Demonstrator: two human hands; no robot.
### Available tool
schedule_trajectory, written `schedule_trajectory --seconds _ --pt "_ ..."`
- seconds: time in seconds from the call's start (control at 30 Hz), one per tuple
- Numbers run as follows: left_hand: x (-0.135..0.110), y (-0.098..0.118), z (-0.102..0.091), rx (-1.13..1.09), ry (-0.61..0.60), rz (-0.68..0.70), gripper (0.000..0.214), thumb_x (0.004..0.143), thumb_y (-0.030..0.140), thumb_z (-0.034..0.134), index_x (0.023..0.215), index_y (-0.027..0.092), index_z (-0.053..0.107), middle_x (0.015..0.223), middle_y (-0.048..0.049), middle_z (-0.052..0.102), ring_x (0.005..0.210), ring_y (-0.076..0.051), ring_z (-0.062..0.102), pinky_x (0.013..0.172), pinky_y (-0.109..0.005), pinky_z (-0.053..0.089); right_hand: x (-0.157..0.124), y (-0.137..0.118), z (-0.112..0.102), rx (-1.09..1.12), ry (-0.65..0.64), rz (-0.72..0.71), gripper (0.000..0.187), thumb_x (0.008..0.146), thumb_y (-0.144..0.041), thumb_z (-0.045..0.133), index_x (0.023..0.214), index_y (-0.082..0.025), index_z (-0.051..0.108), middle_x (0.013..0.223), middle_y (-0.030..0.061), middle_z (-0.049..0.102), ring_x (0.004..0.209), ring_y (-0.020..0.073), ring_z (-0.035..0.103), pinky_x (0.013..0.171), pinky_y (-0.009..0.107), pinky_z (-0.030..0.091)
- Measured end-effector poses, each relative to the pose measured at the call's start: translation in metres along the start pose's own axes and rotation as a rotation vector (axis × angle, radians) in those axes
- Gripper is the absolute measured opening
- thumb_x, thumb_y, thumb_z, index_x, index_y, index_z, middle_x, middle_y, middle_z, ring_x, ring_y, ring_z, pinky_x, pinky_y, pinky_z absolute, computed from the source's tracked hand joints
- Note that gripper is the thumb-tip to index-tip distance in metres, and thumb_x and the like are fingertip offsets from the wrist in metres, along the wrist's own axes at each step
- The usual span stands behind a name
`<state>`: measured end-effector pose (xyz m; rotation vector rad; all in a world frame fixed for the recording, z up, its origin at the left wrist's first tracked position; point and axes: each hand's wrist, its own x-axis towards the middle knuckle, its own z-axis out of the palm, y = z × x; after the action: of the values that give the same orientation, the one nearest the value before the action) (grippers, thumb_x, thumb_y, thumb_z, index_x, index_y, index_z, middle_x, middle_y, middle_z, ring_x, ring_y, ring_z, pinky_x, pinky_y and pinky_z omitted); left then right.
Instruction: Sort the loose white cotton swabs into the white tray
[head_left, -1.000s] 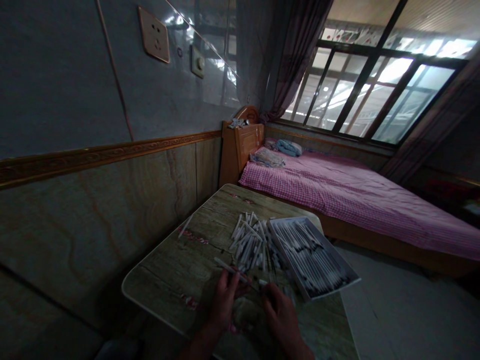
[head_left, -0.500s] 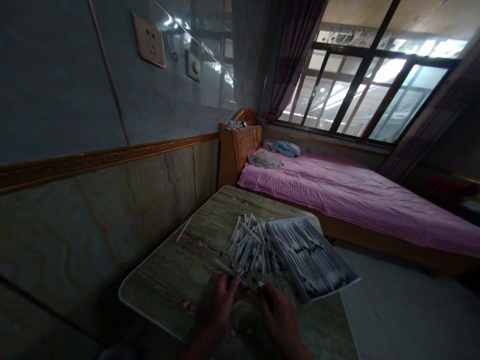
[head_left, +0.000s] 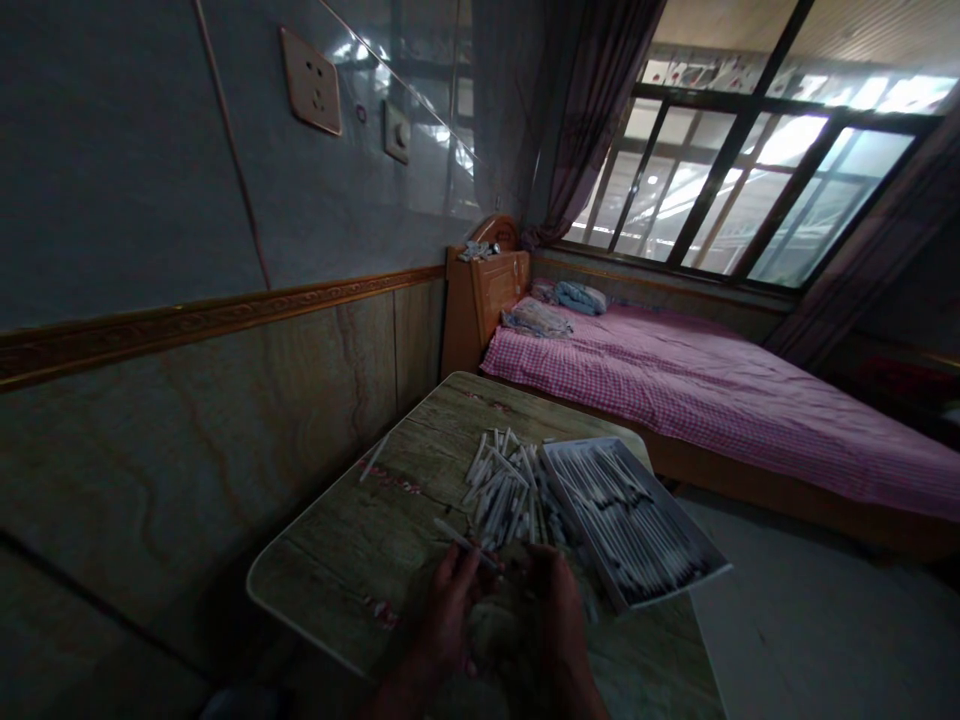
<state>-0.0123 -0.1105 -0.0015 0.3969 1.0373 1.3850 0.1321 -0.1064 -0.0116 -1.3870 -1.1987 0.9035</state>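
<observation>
My left hand (head_left: 450,610) pinches a thin white stick (head_left: 465,543) above a wood-print folding table (head_left: 337,545). My right hand (head_left: 559,610) curls close beside it, its fingers near the stick's far end. Whatever those fingers touch is hidden from this view. Just beyond my hands lies a loose heap of white sticks (head_left: 499,490). To its right, a shallow white tray (head_left: 682,500) sits tilted on the table's far corner, packed with cotton swabs (head_left: 622,520). One lone stick (head_left: 373,458) rests apart, near the table's left edge.
The table's left side runs along a tiled wall (head_left: 187,470) with a wall socket (head_left: 311,80). A bed with a pink checked sheet (head_left: 675,410) stands beyond the table. Grey floor (head_left: 810,620) lies to the right, below a barred window (head_left: 750,170).
My hands have drawn closer together, with the right hand shifting left toward the stick. The small white piece near my right fingers no longer shows. The view has shifted slightly.
</observation>
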Motion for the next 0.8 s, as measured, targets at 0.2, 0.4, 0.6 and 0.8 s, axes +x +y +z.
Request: schedule_trajectory --seconds 0.2,0.4,0.6,0.8 --pt "0.006 -0.002 -0.002 -0.129 -0.019 0.030 0.041 0.058 0.048 0.085 0.081 0.019 0.067 0.078 -0.0046 0.075 0.075 -0.023 0.072 0.066 -0.032 0.057 0.027 -0.005 0.009 0.284 0.063 0.137 0.069 0.083 -0.080 0.034 0.092 -0.020 0.066 0.070 0.0026 0.065 0.060 0.0181 0.061 0.055 0.030 0.048" --pt "0.013 -0.004 -0.004 -0.242 0.010 0.020 0.032 0.064 0.039 0.084 0.079 0.017 0.067 0.076 -0.0037 0.075 0.072 -0.021 0.073 0.064 -0.029 0.058 0.046 -0.017 0.022 0.551 -0.048 0.197 0.064 0.085 -0.077 0.034 0.092 -0.021 0.065 0.070 0.0029 0.063 0.057 0.0168 0.059 0.053 0.028 0.046" --pt "0.017 0.004 -0.003 -0.400 0.082 -0.104 0.005 0.080 0.014 0.069 0.076 0.016 0.068 0.071 -0.0030 0.075 0.066 -0.017 0.074 0.058 -0.023 0.057 0.071 -0.017 0.039 0.028 -0.115 -0.093 0.041 0.087 -0.053 0.050 0.098 -0.019 0.070 0.087 0.0068 0.071 0.081 0.0224 0.066 0.073 0.034 0.052" --pt "0.015 0.008 -0.001 -0.453 0.015 -0.177 0.014 0.088 0.015 0.061 0.079 0.013 0.072 0.076 -0.0071 0.077 0.072 -0.020 0.075 0.062 -0.026 0.059 0.079 -0.035 0.068 -0.843 -0.504 -0.481 0.040 0.086 -0.015 0.053 0.121 -0.029 0.066 0.123 0.0032 0.065 0.112 0.0191 0.059 0.087 0.025 0.045"
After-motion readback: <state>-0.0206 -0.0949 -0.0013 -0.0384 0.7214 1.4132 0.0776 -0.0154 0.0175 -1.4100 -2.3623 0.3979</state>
